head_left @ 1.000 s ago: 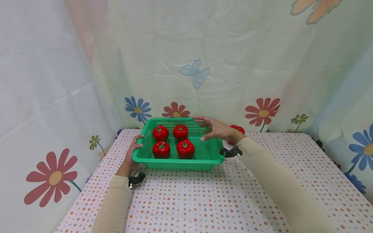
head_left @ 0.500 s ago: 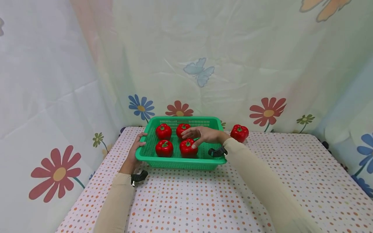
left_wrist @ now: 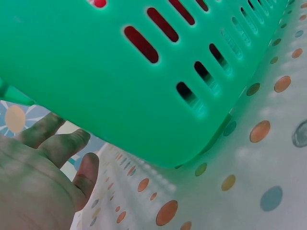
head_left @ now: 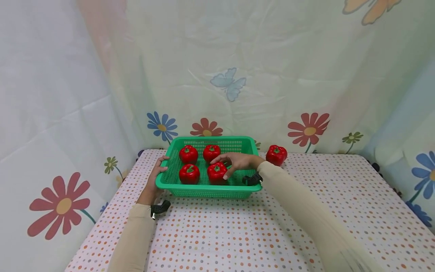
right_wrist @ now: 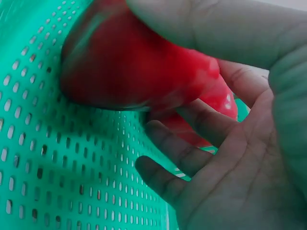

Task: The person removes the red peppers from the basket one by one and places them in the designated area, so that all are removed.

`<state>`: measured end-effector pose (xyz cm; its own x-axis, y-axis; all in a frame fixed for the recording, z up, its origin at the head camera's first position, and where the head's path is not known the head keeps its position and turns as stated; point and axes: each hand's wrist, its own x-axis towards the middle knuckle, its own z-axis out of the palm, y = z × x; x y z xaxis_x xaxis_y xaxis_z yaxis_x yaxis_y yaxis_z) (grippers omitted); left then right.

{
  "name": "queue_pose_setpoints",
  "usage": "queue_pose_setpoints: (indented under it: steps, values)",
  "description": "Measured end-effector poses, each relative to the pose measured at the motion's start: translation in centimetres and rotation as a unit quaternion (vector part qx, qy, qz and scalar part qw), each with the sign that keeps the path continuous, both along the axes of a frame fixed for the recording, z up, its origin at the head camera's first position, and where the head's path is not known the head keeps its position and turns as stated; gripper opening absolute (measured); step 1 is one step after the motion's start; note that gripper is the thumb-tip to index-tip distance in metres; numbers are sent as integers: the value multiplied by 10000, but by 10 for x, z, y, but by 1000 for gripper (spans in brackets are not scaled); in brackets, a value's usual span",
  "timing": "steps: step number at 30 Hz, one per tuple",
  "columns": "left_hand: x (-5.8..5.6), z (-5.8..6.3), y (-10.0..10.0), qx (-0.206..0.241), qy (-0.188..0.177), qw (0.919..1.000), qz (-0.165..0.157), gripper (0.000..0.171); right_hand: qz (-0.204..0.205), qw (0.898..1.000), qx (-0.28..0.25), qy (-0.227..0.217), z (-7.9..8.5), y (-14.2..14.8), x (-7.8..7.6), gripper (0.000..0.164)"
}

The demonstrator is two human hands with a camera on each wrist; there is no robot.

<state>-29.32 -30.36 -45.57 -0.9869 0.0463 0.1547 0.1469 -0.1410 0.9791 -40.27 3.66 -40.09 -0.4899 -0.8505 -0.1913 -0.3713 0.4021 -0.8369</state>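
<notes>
Two rows of red bell peppers sit in a green plastic basket (head_left: 207, 187) on the table. My right hand (head_left: 240, 161) reaches into it and grips the near right bell pepper (head_left: 216, 173), thumb on the near side and fingers on the far side. In the right wrist view the thumb lies across this pepper (right_wrist: 124, 62), and a second pepper (right_wrist: 225, 100) shows behind the fingers. My left hand (head_left: 154, 177) rests at the basket's left rim with loosely extended fingers. From the left wrist, the left fingers (left_wrist: 64, 146) show beside the basket's outer wall (left_wrist: 96, 96).
Another red bell pepper (head_left: 276, 155) stands on the table to the right of the basket, near the back edge. A dotted cloth covers the table (head_left: 217, 234). A flower-printed curtain (head_left: 265, 75) hangs right behind it.
My right hand has moved left and down from above the basket's right part onto the near right pepper. The left hand has stayed at the left rim.
</notes>
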Motion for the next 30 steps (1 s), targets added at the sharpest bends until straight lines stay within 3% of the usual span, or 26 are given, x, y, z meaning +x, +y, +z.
queue_pose_setpoints:
  steps: [4,12,21,26,30]
  values:
    - [-1,-1,-2,-48,-54,10000,63,35,-99,9999,131,10,0,-2,1,70]
    - [-2,-2,-4,-62,-102,9999,85,36,-310,9970,297,-637,0,-3,4,72]
    - [2,3,-1,45,-71,10000,5,35,-260,9992,259,-148,2,-1,6,68]
    - [5,8,1,16,-77,10000,-37,35,-437,9988,-34,-218,1,1,8,65]
    - [2,3,1,2,-71,10000,4,35,-525,9981,-225,-238,1,1,8,65]
